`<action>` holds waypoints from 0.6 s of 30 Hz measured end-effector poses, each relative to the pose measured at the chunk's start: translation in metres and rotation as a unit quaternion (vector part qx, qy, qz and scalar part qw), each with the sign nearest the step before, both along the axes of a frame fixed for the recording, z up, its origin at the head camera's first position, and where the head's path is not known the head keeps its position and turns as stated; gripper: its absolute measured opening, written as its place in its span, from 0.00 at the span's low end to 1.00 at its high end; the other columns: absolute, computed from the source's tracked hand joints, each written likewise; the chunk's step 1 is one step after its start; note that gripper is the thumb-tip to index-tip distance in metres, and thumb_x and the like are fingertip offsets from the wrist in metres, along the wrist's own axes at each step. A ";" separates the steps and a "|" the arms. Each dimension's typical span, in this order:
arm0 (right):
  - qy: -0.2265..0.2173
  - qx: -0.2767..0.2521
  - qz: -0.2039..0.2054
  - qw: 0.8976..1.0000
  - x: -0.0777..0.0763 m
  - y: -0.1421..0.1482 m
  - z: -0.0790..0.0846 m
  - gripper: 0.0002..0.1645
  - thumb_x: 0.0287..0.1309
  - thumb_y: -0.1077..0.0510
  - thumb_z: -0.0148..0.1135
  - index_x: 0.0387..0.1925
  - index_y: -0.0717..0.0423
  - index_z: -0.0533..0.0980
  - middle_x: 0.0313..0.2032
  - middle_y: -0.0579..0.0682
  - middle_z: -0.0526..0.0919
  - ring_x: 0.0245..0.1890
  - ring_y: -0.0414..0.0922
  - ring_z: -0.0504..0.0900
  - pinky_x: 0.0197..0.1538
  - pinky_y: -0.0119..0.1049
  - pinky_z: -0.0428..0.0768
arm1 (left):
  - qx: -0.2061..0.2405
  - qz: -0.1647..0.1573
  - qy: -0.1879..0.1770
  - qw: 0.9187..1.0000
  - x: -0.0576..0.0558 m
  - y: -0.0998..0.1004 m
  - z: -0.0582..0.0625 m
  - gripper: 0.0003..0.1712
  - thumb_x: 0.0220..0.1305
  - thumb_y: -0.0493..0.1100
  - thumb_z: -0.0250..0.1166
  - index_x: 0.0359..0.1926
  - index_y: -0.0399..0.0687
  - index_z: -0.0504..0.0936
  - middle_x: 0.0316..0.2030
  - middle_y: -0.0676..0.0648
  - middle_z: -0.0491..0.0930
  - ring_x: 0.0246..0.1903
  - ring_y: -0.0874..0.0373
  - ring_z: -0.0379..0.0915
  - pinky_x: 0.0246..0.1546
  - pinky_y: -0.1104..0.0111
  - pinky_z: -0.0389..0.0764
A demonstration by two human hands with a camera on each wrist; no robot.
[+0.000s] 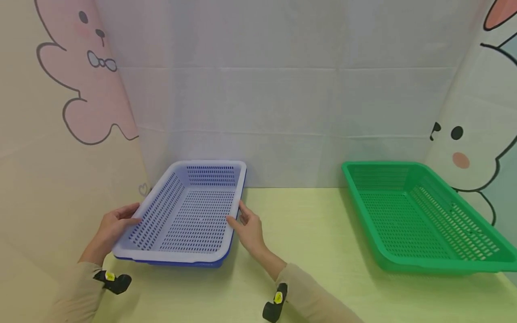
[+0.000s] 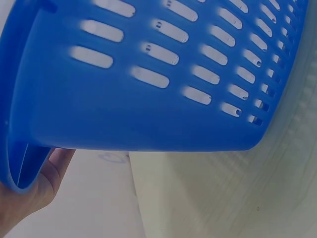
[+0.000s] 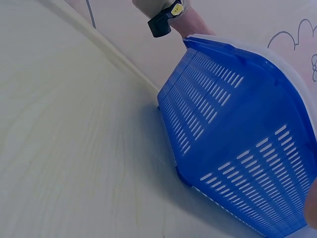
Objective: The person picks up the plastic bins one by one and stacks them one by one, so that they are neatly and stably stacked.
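A pale, whitish plastic basket (image 1: 169,256) with slotted walls is nested inside a blue basket (image 1: 183,264), whose edge shows just below the pale rim in the head view. My left hand (image 1: 111,229) grips the left side of the rims. On the right side, the thumb of my right hand (image 1: 251,229) lies over the pale rim and its fingers go down outside. The blue outer wall (image 2: 148,119) fills much of the left wrist view; the right wrist view shows the blue basket's slotted sides (image 3: 237,124) close above the tabletop. Whether its base touches the table is unclear.
A larger green basket (image 1: 379,251) stands on the right of the pale yellow-green table (image 1: 295,233). Behind is a white cloth backdrop (image 1: 258,98), with cartoon-printed cloth on the left and right sides. Both wrists wear small black camera mounts (image 1: 115,282).
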State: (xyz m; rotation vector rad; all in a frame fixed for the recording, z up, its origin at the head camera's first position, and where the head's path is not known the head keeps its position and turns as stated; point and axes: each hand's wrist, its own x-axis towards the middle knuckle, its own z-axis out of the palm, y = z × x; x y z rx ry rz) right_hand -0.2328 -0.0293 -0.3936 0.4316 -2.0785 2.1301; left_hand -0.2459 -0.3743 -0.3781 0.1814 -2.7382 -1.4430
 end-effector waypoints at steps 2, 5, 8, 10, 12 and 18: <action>-0.004 -0.008 -0.001 1.000 -0.002 -0.001 -0.003 0.36 0.54 0.65 0.58 0.61 0.74 0.56 0.62 0.65 0.59 0.63 0.56 0.59 0.60 0.43 0.63 | 0.004 0.002 -0.004 1.000 0.000 0.000 0.000 0.35 0.61 0.41 0.58 0.66 0.34 0.56 0.60 0.29 0.60 0.31 0.73 0.73 0.32 0.76 0.76; -0.014 -0.019 -0.004 1.000 -0.009 -0.003 -0.013 0.37 0.54 0.64 0.59 0.62 0.71 0.56 0.63 0.62 0.59 0.64 0.54 0.59 0.61 0.42 0.63 | 0.015 0.008 -0.013 1.000 0.000 0.001 0.001 0.35 0.61 0.41 0.57 0.66 0.35 0.55 0.60 0.29 0.60 0.31 0.71 0.74 0.33 0.74 0.77; -0.019 -0.024 -0.009 0.999 -0.016 -0.006 -0.023 0.38 0.54 0.61 0.60 0.64 0.67 0.57 0.64 0.59 0.60 0.64 0.51 0.59 0.61 0.40 0.63 | 0.024 0.010 -0.014 1.000 -0.001 0.001 0.001 0.35 0.61 0.41 0.56 0.66 0.35 0.54 0.60 0.28 0.59 0.31 0.71 0.75 0.34 0.73 0.78; -0.022 -0.025 -0.011 0.999 -0.019 -0.008 -0.028 0.39 0.55 0.59 0.60 0.64 0.65 0.56 0.64 0.57 0.59 0.64 0.49 0.59 0.61 0.38 0.63 | 0.024 0.009 -0.008 1.000 -0.001 0.001 0.001 0.35 0.60 0.40 0.56 0.66 0.35 0.54 0.61 0.28 0.58 0.31 0.73 0.74 0.34 0.74 0.78; -0.020 -0.026 -0.012 0.999 -0.019 -0.009 -0.030 0.39 0.55 0.58 0.60 0.64 0.64 0.56 0.64 0.56 0.60 0.64 0.49 0.59 0.61 0.38 0.63 | 0.021 0.006 -0.002 1.000 -0.001 0.002 0.001 0.35 0.60 0.39 0.56 0.66 0.34 0.54 0.61 0.28 0.58 0.31 0.75 0.72 0.34 0.75 0.77; -0.020 -0.037 -0.016 0.999 -0.018 -0.009 -0.033 0.38 0.55 0.59 0.59 0.65 0.65 0.56 0.64 0.57 0.59 0.64 0.50 0.59 0.61 0.38 0.63 | 0.040 0.002 0.005 0.999 -0.001 0.002 0.001 0.36 0.58 0.37 0.57 0.65 0.32 0.55 0.55 0.41 0.71 0.31 0.77 0.72 0.34 0.77 0.77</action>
